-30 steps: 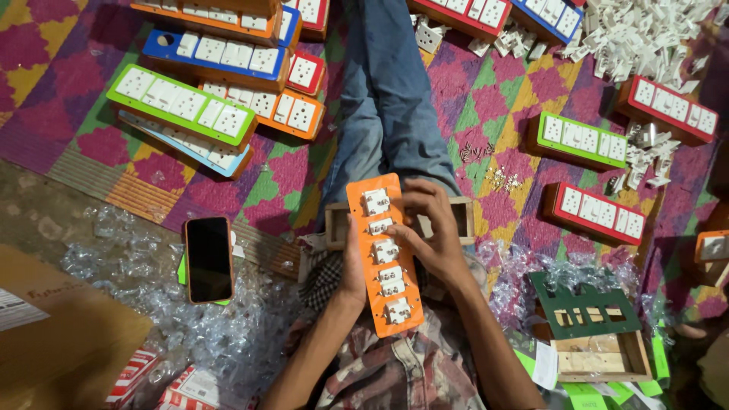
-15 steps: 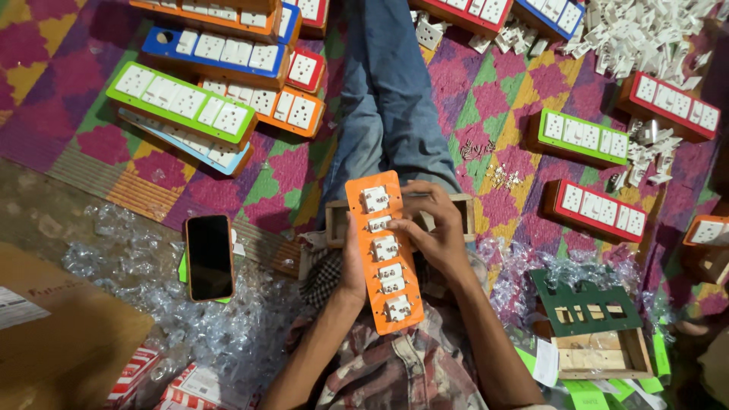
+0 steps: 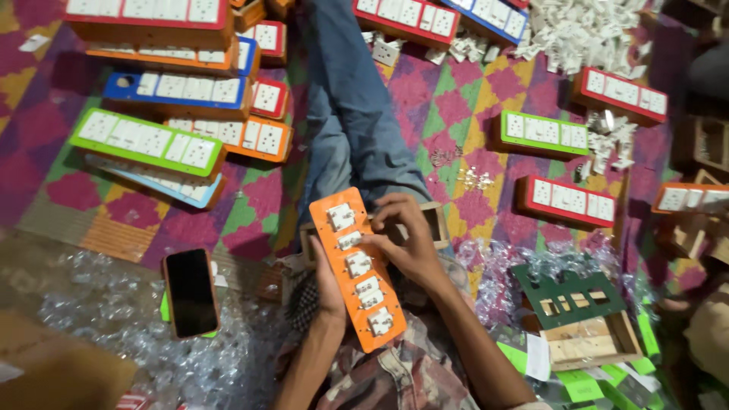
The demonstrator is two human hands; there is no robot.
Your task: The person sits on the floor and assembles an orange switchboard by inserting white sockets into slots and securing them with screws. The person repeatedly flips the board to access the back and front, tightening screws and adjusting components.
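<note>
Head view is showing an orange switch board [image 3: 357, 269] lying over the person's lap, its long side running from the knees back toward the belly. Left hand [image 3: 328, 285] is gripping the board's left edge from under. Right hand [image 3: 402, 235] is sitting on top, fingers [image 3: 372, 241] curled, pinching a white switch [image 3: 349, 241] near the board's middle. Beside the board, a patterned mat [image 3: 425, 99] is covering the floor.

A woven floor mat [image 3: 471, 129] of magenta, green and yellow diamonds is covering the floor beyond the hands. A patch of bare grey-brown floor [image 3: 45, 262] is showing at their left, and warm, dim light is falling over everything.
</note>
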